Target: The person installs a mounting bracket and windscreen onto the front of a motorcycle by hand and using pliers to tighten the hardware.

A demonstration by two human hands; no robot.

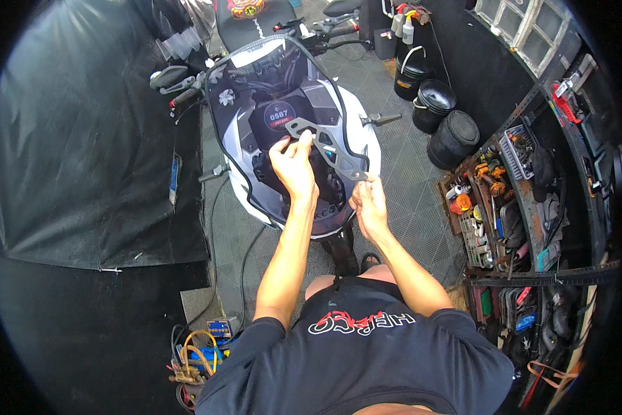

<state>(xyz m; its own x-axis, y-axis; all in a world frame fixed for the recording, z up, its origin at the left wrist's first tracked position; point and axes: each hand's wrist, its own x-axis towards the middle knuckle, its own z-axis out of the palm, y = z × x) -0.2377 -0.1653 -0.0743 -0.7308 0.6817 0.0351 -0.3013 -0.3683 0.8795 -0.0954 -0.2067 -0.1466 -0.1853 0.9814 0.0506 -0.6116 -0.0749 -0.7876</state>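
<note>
A flat grey metal bracket [344,163] with several cut-outs is held up at a slant in front of me, over the front of a white and grey motorcycle [356,114]. My left hand [295,169] is closed on the bracket near its upper left end, thumb and fingers pinching it. At the lower right end my right hand [371,207] pinches the same piece between thumb and fingertips. Behind the bracket, the tinted windshield [255,83] with a black edge trim covers the motorcycle's front. Part of the left hand's grip is hidden behind the fingers.
Mirrors [167,77] and a lever-like arm [383,118] stick out from the motorcycle's sides. Black buckets [434,104] stand to the right, beside shelves of tools [490,180]. A black sheet [89,138] hangs on the left. A hose lies on the tiled floor [411,187].
</note>
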